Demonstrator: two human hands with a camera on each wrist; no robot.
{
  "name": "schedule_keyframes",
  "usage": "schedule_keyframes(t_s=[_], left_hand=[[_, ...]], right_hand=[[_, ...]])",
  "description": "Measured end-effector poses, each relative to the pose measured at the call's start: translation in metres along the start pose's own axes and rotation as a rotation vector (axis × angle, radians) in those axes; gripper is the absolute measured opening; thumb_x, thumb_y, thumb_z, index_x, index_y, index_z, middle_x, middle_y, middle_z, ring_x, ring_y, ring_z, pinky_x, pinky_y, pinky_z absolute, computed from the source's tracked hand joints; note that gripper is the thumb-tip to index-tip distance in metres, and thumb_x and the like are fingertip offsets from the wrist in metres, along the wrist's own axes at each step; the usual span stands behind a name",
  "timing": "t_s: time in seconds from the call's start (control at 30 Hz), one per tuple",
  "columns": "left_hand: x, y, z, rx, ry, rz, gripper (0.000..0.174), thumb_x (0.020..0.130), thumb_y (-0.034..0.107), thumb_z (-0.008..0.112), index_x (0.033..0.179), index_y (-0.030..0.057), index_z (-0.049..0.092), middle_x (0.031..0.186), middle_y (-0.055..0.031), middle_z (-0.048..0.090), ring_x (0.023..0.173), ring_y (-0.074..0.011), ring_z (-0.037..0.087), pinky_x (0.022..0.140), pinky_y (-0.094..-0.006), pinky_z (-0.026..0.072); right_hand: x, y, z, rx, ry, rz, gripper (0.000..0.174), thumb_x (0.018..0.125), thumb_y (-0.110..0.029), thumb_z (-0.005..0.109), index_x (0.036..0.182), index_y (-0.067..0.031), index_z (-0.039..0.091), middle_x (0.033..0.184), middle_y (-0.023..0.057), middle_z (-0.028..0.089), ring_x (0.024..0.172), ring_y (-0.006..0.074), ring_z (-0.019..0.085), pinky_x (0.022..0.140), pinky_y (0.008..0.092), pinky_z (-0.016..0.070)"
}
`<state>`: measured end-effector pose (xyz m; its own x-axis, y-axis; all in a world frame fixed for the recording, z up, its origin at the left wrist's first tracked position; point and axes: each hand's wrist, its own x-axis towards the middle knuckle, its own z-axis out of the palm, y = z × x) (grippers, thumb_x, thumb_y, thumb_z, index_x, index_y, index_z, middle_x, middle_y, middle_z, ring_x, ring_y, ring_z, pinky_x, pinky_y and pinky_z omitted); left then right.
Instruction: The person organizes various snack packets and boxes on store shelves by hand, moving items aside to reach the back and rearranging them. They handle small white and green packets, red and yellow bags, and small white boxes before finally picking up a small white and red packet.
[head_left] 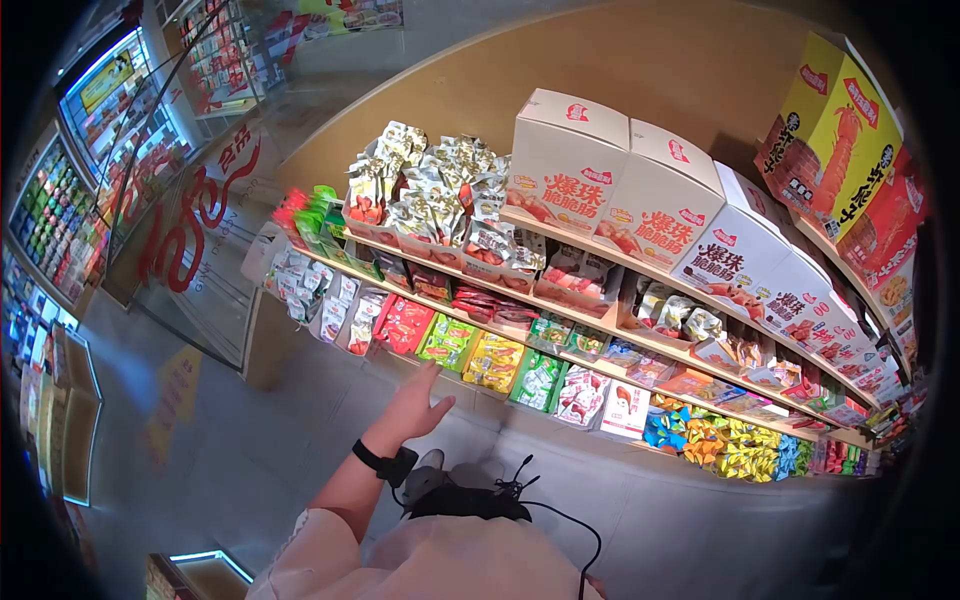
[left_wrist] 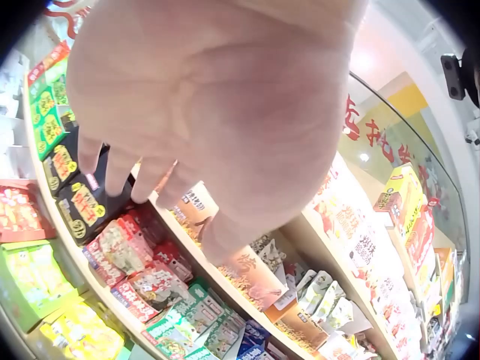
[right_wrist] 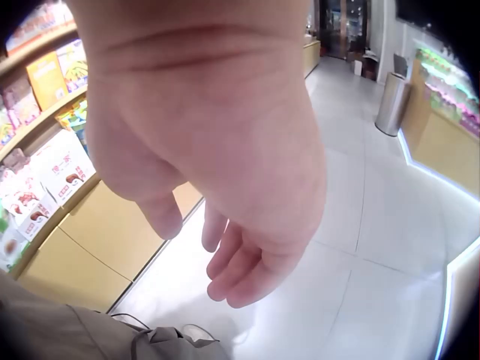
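My left hand (head_left: 412, 404) reaches toward the lower shelf with its fingers extended and thumb apart, holding nothing. In the head view its fingertips are just below a light green snack bag (head_left: 449, 340), with a red snack bag (head_left: 404, 325) to the left and a yellow snack bag (head_left: 493, 361) to the right. The left wrist view shows the palm in front of black packets (left_wrist: 84, 214) and red packets (left_wrist: 127, 247). My right hand (right_wrist: 217, 172) hangs with loosely curled, bare fingers over the floor; it is outside the head view.
A curved wooden shelf (head_left: 620, 327) carries white printed boxes (head_left: 570, 165), silvery packets (head_left: 430, 200) and a tall yellow box (head_left: 835, 130). Left of it stands a glass panel (head_left: 215, 230) with red lettering. A metal bin (right_wrist: 392, 103) stands on the tiled floor (right_wrist: 337, 202).
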<state>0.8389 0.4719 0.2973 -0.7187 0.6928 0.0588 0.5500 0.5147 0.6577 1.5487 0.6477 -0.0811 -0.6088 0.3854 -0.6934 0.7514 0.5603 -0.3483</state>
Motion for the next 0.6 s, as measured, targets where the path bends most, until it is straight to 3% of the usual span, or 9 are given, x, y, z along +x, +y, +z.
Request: schedule_keyframes(t_s=[0.03, 0.07, 0.1, 0.2, 0.3, 0.4, 0.5, 0.53, 0.6], left_hand=[[0.021, -0.001, -0.009, 0.055, 0.057, 0.010, 0.066, 0.086, 0.031, 0.067, 0.137, -0.0016, 0.042, 0.144, -0.0273, 0.041, 0.133, -0.0420, 0.040, 0.108, -0.0484, 0.0343], [0.040, -0.004, -0.017, 0.053, 0.139, 0.043, 0.069, 0.086, 0.031, 0.068, 0.140, -0.0024, 0.039, 0.147, -0.0276, 0.036, 0.136, -0.0425, 0.036, 0.109, -0.0501, 0.0316], [0.058, -0.005, -0.028, 0.047, 0.214, 0.077, 0.073, 0.086, 0.031, 0.068, 0.142, -0.0032, 0.035, 0.150, -0.0279, 0.031, 0.139, -0.0431, 0.032, 0.110, -0.0518, 0.0288], [0.117, -0.010, -0.067, 0.128, 0.372, 0.208, 0.080, 0.086, 0.033, 0.068, 0.144, -0.0076, 0.029, 0.150, -0.0311, 0.028, 0.140, -0.0444, 0.029, 0.112, -0.0493, 0.0263], [0.174, -0.031, -0.086, 0.183, 0.371, 0.232, 0.088, 0.087, 0.038, 0.066, 0.147, -0.0081, 0.022, 0.151, -0.0331, 0.023, 0.142, -0.0457, 0.023, 0.113, -0.0508, 0.0218], [0.219, -0.056, -0.084, 0.146, 0.357, 0.152, 0.091, 0.086, 0.044, 0.064, 0.149, -0.0046, 0.019, 0.150, -0.0389, 0.015, 0.140, -0.0524, 0.018, 0.111, -0.0582, 0.0193], [0.236, -0.061, -0.080, 0.216, 0.389, 0.234, 0.090, 0.086, 0.044, 0.063, 0.151, 0.0006, 0.019, 0.150, -0.0390, 0.016, 0.140, -0.0520, 0.020, 0.110, -0.0608, 0.0182], [0.238, -0.062, -0.079, 0.181, 0.424, 0.251, 0.081, 0.086, 0.043, 0.063, 0.151, 0.0094, 0.029, 0.151, -0.0360, 0.018, 0.140, -0.0509, 0.020, 0.109, -0.0612, 0.0191], [0.244, -0.064, -0.082, 0.218, 0.414, 0.291, 0.075, 0.086, 0.042, 0.063, 0.148, 0.0123, 0.035, 0.152, -0.0342, 0.018, 0.140, -0.0502, 0.020, 0.109, -0.0603, 0.0197]], right_hand=[[0.010, 0.004, 0.033, 0.004, 0.127, 0.027, 0.052, 0.093, -0.041, 0.056, 0.127, -0.0017, 0.057, 0.125, 0.0229, 0.061, 0.118, 0.0407, 0.055, 0.102, 0.0467, 0.0437], [0.015, -0.012, 0.031, 0.358, 0.003, 0.288, 0.059, 0.092, -0.040, 0.060, 0.134, -0.0002, 0.053, 0.138, 0.0207, 0.052, 0.131, 0.0342, 0.045, 0.110, 0.0411, 0.0349], [0.007, -0.017, 0.033, 0.367, -0.001, 0.292, 0.059, 0.092, -0.040, 0.060, 0.134, -0.0002, 0.053, 0.138, 0.0207, 0.052, 0.131, 0.0342, 0.045, 0.110, 0.0411, 0.0349], [0.017, -0.056, 0.014, 1.048, 0.158, 0.465, 0.050, 0.093, -0.031, 0.054, 0.131, 0.0002, 0.050, 0.125, 0.0209, 0.057, 0.111, 0.0346, 0.055, 0.094, 0.0448, 0.0439], [0.050, -0.171, -0.046, 1.742, 0.340, 0.621, 0.041, 0.094, -0.021, 0.048, 0.128, 0.0007, 0.047, 0.111, 0.0210, 0.061, 0.091, 0.0349, 0.065, 0.077, 0.0485, 0.0529], [0.061, -0.293, -0.110, 1.571, 0.487, 0.590, 0.037, 0.093, -0.018, 0.051, 0.125, -0.0017, 0.048, 0.110, 0.0183, 0.061, 0.087, 0.0332, 0.065, 0.074, 0.0462, 0.0534], [0.064, -0.351, -0.120, 1.519, 0.481, 0.408, 0.032, 0.093, -0.019, 0.053, 0.121, -0.0023, 0.048, 0.106, 0.0161, 0.062, 0.085, 0.0323, 0.065, 0.072, 0.0441, 0.0537], [0.058, -0.375, -0.127, 1.532, 0.456, 0.391, 0.029, 0.095, -0.021, 0.052, 0.116, -0.0025, 0.048, 0.102, 0.0156, 0.061, 0.086, 0.0322, 0.065, 0.071, 0.0428, 0.0537], [0.047, -0.392, -0.114, 1.575, 0.479, 0.470, 0.029, 0.095, -0.022, 0.052, 0.116, -0.0022, 0.049, 0.102, 0.0156, 0.062, 0.086, 0.0324, 0.065, 0.071, 0.0431, 0.0539]])
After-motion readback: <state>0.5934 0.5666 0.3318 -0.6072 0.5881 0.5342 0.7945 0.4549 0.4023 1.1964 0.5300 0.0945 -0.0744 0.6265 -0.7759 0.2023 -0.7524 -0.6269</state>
